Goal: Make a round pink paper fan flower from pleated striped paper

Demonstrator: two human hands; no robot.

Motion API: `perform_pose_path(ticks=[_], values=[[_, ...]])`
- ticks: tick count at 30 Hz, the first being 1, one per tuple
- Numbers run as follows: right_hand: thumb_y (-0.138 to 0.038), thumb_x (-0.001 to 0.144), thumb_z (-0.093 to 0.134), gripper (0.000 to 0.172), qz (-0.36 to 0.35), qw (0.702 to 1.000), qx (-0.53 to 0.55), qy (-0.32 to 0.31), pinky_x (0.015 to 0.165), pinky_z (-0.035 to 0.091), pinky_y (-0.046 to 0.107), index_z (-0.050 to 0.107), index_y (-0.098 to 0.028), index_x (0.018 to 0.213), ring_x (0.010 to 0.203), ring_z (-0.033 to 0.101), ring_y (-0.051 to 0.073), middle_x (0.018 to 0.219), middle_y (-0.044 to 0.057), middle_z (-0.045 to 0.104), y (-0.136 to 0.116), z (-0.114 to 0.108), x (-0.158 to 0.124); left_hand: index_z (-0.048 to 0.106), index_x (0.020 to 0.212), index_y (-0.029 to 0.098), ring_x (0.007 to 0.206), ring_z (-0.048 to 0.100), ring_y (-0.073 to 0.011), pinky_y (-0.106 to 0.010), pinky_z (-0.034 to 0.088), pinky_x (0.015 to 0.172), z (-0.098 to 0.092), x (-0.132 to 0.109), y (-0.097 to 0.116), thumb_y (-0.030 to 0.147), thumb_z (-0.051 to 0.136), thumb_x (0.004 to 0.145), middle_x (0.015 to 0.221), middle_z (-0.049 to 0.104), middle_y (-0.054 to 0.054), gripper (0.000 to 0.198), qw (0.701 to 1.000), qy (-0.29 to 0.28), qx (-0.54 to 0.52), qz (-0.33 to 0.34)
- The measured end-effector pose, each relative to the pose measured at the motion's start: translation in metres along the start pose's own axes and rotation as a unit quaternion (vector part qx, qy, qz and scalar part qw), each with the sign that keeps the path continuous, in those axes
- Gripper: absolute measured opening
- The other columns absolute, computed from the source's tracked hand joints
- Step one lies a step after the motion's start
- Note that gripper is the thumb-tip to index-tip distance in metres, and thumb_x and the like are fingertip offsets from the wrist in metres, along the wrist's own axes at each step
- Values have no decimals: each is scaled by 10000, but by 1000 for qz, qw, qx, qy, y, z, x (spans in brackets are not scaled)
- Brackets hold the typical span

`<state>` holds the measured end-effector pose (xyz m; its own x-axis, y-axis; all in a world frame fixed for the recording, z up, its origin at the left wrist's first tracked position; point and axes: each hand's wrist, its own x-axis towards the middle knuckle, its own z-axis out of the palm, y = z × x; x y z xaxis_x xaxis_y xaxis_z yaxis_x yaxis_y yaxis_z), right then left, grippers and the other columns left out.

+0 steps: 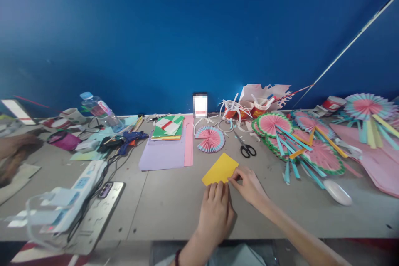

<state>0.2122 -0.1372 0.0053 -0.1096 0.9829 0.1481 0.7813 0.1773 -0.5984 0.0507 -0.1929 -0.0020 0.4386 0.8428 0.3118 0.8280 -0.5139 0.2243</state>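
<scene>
A yellow sheet of paper (220, 169) lies slanted on the grey table in front of me. My left hand (215, 208) is on its near edge, its curled fingers held together and pressing on the paper. At the right corner of the sheet, my right hand (249, 185) pinches the edge between thumb and forefinger. Just beyond the sheet sits a pink and blue pleated paper fan (210, 139), partly opened out. Black-handled scissors (247, 150) rest to its right. How the near edge of the sheet lies under my fingers is hidden.
Purple paper (163, 153) and a green patterned stack (168, 126) lie left of the fan. Watermelon-like paper fans (274, 125) and a white computer mouse (337, 192) are at right. A phone (99, 212), power strip (82, 193) and bottle (101, 110) stand left. Another person's hand (15, 149) shows far left.
</scene>
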Motion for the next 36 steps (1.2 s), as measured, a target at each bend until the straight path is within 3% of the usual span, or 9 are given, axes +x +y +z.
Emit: perform_pose_path(ticks=[36], values=[[-274, 790, 511, 194, 34, 999, -2, 22, 646, 388, 280, 516, -200, 611, 665, 562, 180, 653, 21, 623, 13, -12, 12, 457, 1329, 110, 1095, 468, -277, -443, 399, 982, -5, 0, 0, 157, 449, 797, 1210, 544, -120, 534, 999, -32, -14, -6]])
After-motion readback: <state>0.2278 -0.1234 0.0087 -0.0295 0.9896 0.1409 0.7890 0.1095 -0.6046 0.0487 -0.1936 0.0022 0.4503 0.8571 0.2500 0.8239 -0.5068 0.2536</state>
